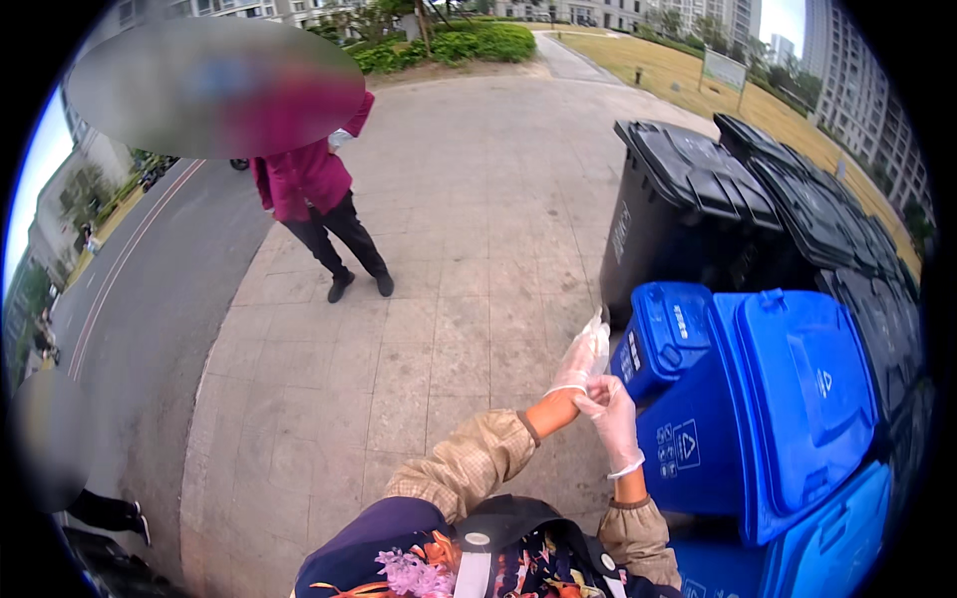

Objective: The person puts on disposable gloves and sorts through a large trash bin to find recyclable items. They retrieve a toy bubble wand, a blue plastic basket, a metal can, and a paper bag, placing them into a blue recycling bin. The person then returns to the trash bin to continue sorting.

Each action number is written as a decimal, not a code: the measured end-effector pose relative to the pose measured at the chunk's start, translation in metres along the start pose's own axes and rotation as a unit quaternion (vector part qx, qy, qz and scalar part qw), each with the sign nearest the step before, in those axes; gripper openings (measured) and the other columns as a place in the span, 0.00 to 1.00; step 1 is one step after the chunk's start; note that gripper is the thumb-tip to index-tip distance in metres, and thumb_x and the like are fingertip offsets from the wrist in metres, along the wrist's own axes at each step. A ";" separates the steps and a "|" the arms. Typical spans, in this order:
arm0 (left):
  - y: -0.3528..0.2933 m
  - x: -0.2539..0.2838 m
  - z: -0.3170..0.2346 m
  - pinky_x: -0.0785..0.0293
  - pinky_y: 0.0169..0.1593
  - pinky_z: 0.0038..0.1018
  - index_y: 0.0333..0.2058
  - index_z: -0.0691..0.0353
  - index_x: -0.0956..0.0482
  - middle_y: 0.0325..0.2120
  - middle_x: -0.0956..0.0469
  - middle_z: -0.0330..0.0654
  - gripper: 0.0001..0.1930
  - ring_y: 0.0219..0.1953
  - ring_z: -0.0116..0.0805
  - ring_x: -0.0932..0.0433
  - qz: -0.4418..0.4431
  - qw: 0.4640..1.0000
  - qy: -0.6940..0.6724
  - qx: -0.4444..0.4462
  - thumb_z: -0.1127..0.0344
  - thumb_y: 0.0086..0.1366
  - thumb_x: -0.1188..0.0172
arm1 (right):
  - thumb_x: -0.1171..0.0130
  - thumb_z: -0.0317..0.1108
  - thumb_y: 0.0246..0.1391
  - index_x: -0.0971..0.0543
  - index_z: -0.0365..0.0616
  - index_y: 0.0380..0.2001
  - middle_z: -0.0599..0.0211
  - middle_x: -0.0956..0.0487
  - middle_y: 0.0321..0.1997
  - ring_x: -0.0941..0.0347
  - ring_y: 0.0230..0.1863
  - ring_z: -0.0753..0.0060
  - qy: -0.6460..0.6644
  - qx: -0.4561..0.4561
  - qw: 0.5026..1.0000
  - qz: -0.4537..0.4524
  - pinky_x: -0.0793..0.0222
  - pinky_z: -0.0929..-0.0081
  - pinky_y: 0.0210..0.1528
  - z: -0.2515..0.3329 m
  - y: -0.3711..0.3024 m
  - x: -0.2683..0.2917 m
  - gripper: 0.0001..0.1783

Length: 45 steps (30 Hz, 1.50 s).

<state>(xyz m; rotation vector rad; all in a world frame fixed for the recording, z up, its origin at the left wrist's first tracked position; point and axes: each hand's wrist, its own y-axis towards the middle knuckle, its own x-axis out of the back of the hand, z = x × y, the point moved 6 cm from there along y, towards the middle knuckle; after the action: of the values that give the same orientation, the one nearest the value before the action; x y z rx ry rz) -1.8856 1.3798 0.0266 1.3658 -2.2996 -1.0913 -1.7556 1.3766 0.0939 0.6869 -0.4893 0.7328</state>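
Glove (582,365) over left hand (588,351), held out straight; right hand (612,420) pinches glove's cuff (570,388).

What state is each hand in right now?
Left hand: open, extended, nothing seen in it.
Right hand: closed, apparently pinching the left glove's cuff at the wrist.

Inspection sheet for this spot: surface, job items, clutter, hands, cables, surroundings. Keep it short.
Surface: paving, pale slabs with darker stains.
Job items: left glove and right glove, thin and see-through, both worn.
Clutter: blue bins and dark bins crowded together on the right, lids down where visible.
Hands: left hand extended; right hand appears to pinch the left glove's cuff.
Cables: nothing seen.
Surroundings: person in purple jacket ahead-left; road left; grass beyond.
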 end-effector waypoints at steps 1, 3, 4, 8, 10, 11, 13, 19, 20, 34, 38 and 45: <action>-0.002 0.020 0.033 0.35 0.51 0.33 0.52 0.62 0.33 0.48 0.29 0.50 0.22 0.50 0.40 0.32 0.016 0.998 0.007 0.068 0.53 0.67 0.58 | 0.33 0.28 0.43 0.25 0.39 0.32 0.74 0.26 0.27 0.33 0.28 0.84 -0.022 -0.062 0.997 0.050 0.33 0.86 0.33 0.006 0.004 -0.024 0.13; -0.010 0.030 0.070 0.33 0.49 0.34 0.47 0.62 0.29 0.44 0.27 0.53 0.19 0.48 0.46 0.30 0.048 0.978 0.004 0.203 0.56 0.66 0.58 | 0.34 0.28 0.44 0.24 0.38 0.30 0.73 0.25 0.27 0.31 0.28 0.84 0.002 -0.058 0.990 0.130 0.32 0.85 0.33 -0.004 0.015 -0.048 0.10; -0.009 0.023 0.082 0.32 0.48 0.34 0.45 0.62 0.27 0.42 0.26 0.54 0.18 0.47 0.48 0.28 0.058 0.962 -0.002 0.266 0.57 0.65 0.57 | 0.35 0.29 0.45 0.23 0.38 0.30 0.73 0.24 0.27 0.30 0.29 0.84 0.029 -0.059 0.982 0.177 0.32 0.85 0.32 -0.015 0.026 -0.049 0.09; -0.038 0.064 0.035 0.34 0.48 0.35 0.47 0.64 0.31 0.45 0.29 0.56 0.17 0.49 0.51 0.31 0.163 0.961 0.177 0.138 0.60 0.64 0.55 | 0.37 0.33 0.45 0.22 0.40 0.29 0.67 0.21 0.25 0.26 0.28 0.80 -0.094 -0.069 0.966 0.232 0.30 0.80 0.32 -0.051 0.018 -0.087 0.09; -0.030 0.090 0.068 0.31 0.43 0.40 0.39 0.65 0.26 0.36 0.26 0.59 0.13 0.43 0.56 0.28 0.098 0.928 0.168 0.317 0.63 0.60 0.52 | 0.39 0.35 0.45 0.21 0.41 0.28 0.63 0.20 0.24 0.24 0.28 0.77 -0.220 -0.010 0.953 0.209 0.29 0.78 0.32 -0.011 0.015 -0.115 0.09; -0.038 0.100 0.060 0.31 0.41 0.41 0.37 0.65 0.25 0.34 0.25 0.59 0.14 0.41 0.56 0.27 0.057 0.954 0.215 0.201 0.62 0.60 0.51 | 0.40 0.36 0.43 0.20 0.43 0.28 0.59 0.20 0.24 0.22 0.29 0.74 -0.254 -0.006 0.946 0.200 0.29 0.76 0.32 -0.015 0.016 -0.125 0.10; -0.051 0.117 0.081 0.30 0.40 0.42 0.35 0.65 0.24 0.33 0.24 0.58 0.14 0.39 0.57 0.26 0.053 0.948 0.264 0.169 0.61 0.60 0.51 | 0.40 0.36 0.44 0.21 0.42 0.27 0.62 0.20 0.23 0.23 0.27 0.75 -0.209 -0.054 0.953 0.211 0.30 0.76 0.31 -0.023 0.017 -0.149 0.09; -0.079 0.163 0.174 0.26 0.31 0.38 0.30 0.67 0.22 0.28 0.22 0.55 0.16 0.31 0.47 0.21 0.126 0.867 0.133 0.464 0.57 0.57 0.46 | 0.41 0.34 0.48 0.22 0.42 0.25 0.72 0.25 0.21 0.33 0.21 0.82 0.140 -0.184 0.939 0.256 0.38 0.82 0.25 -0.041 0.017 -0.223 0.07; -0.083 0.171 0.181 0.26 0.30 0.37 0.30 0.67 0.22 0.27 0.22 0.54 0.16 0.29 0.45 0.21 0.151 0.866 0.058 0.474 0.57 0.57 0.46 | 0.41 0.34 0.49 0.23 0.42 0.25 0.74 0.26 0.21 0.35 0.21 0.84 0.194 -0.203 0.920 0.274 0.41 0.84 0.25 -0.032 0.015 -0.235 0.07; -0.139 0.316 0.257 0.28 0.29 0.35 0.35 0.67 0.27 0.27 0.23 0.48 0.29 0.24 0.41 0.26 0.156 0.832 -0.326 0.422 0.42 0.65 0.59 | 0.41 0.36 0.52 0.24 0.47 0.26 0.82 0.33 0.20 0.44 0.20 0.87 0.260 -0.212 0.782 0.524 0.49 0.86 0.23 0.041 0.005 -0.413 0.06; -0.138 0.350 0.275 0.29 0.35 0.30 0.39 0.67 0.27 0.30 0.24 0.45 0.22 0.30 0.34 0.27 -0.008 0.754 -0.501 0.424 0.50 0.67 0.53 | 0.41 0.35 0.53 0.24 0.46 0.28 0.81 0.32 0.21 0.41 0.23 0.88 0.181 -0.137 0.797 0.560 0.44 0.86 0.25 0.064 0.028 -0.442 0.06; -0.066 0.509 0.217 0.56 0.65 0.31 0.63 0.61 0.50 0.61 0.46 0.48 0.30 0.63 0.37 0.49 -0.210 0.941 0.059 0.260 0.48 0.70 0.65 | 0.33 0.40 0.45 0.27 0.44 0.29 0.76 0.30 0.29 0.35 0.31 0.85 0.164 -0.010 0.837 0.523 0.34 0.83 0.34 0.106 0.055 -0.516 0.15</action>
<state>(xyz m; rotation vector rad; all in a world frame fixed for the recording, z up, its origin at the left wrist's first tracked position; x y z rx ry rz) -2.2310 1.0392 -0.2473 2.1276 -2.3603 -0.4712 -2.1498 1.1043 -0.1327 0.2030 -0.5381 1.8434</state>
